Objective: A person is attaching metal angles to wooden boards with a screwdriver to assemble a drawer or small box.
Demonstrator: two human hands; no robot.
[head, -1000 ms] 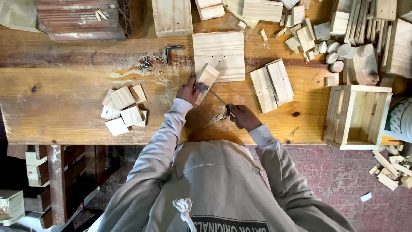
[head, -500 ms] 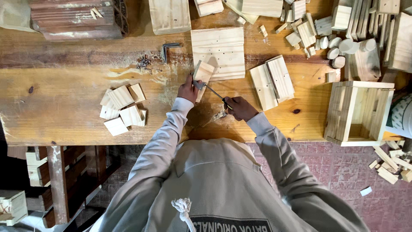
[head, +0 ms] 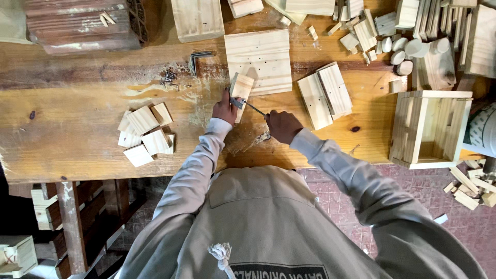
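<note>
My left hand grips a small pale wooden block and holds it on edge on the wooden workbench. My right hand is closed on the handle of a thin metal tool. The tool's tip reaches the lower side of the block, right beside my left fingers. A patch of sawdust and chips lies on the bench just below both hands. My grey sleeves and back fill the lower part of the view.
Several small square wood pieces lie in a pile to the left. A square board and two slatted panels lie behind the hands. An open wooden crate stands at right. Screws and a metal angle bracket lie back left.
My right hand has moved up and to the left, bringing the tool's tip from the bench surface up against the block. My left hand keeps hold of the block.
</note>
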